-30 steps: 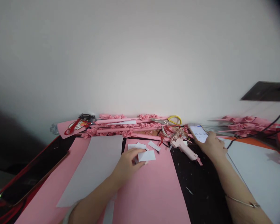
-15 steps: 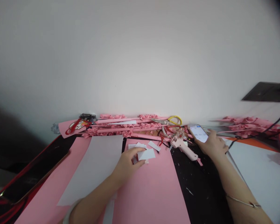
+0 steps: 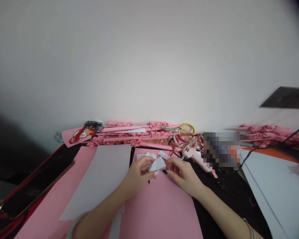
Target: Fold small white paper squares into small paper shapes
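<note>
A white paper slip [image 3: 158,164] sits over the far end of a pink sheet [image 3: 161,205], pinched between the thumb and fingers of the left hand [image 3: 137,174]; the hand curls closed on the slip's left edge, lifting it at a tilt. The right hand [image 3: 183,172] comes in from the right with its fingers bent and a dark-nailed fingertip just beside the slip's lower right corner; it seems to touch the slip, though the view is too small to be sure, and I cannot tell whether it grips anything. More white slips [image 3: 149,155] lie scattered just behind the hands on the dark table [image 3: 214,186]. To the left, a large white sheet [image 3: 102,176] lies on another pink sheet [image 3: 52,205]. Near the right hand, to its right and beyond it, a pink glue gun [image 3: 195,155] lies on the table. Along the wall runs a row of pink strips and folded pink pieces [image 3: 134,134], with yellow-handled scissors [image 3: 181,128] at its right end and red-handled scissors [image 3: 77,134] at its left. A dark panel [image 3: 37,182] lies at the far left, a black cable [image 3: 271,146] at the right above a white board [image 3: 279,186].
</note>
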### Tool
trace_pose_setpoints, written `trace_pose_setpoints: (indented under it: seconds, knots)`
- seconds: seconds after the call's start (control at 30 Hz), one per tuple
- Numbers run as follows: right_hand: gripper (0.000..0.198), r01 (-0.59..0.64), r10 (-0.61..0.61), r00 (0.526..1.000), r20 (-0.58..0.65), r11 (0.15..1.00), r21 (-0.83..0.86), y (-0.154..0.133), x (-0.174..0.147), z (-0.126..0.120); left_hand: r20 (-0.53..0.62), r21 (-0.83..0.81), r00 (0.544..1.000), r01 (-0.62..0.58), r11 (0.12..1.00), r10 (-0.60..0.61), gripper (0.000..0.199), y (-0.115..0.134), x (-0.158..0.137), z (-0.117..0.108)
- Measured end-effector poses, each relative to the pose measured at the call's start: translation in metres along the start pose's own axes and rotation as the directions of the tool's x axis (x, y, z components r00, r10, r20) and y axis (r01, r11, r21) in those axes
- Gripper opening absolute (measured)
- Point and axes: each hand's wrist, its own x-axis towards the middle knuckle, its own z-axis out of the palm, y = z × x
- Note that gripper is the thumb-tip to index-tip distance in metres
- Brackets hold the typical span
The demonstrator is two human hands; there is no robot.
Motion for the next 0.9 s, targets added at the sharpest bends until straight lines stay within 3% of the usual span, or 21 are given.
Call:
trace_pose_setpoints:
  seconds: [0.2, 0.37, 0.5, 0.63, 0.9]
  knots:
    - [0.016, 0.006, -0.007, 1.000, 0.013, 0.996, 0.088, 0.000, -0.001, 0.001, 0.097, -0.069, 0.995, 0.021, 0.997, -0.014, 0.027, -0.002, -0.002, 0.001]
    - [0.015, 0.016, -0.023, 0.999, 0.041, 0.985, 0.171, -0.004, -0.003, 0.004, 0.100, -0.067, 0.995, 0.032, 0.997, -0.025, 0.025, -0.002, -0.002, 0.001]
    - [0.009, -0.015, 0.019, 1.000, -0.023, 0.990, 0.142, -0.003, -0.002, 0.010, 0.118, -0.065, 0.991, 0.072, 0.995, -0.064, 0.026, 0.001, -0.003, 0.001]
    - [0.012, -0.083, 0.101, 0.993, -0.065, 0.969, 0.231, -0.001, -0.003, 0.014, 0.137, -0.089, 0.984, 0.122, 0.988, -0.109, 0.028, 0.006, -0.004, 0.000]
    - [0.012, -0.168, 0.184, 0.983, 0.006, 0.885, 0.434, -0.003, -0.002, 0.015, 0.115, -0.032, 0.989, 0.096, 0.995, -0.092, 0.027, 0.009, -0.004, -0.001]
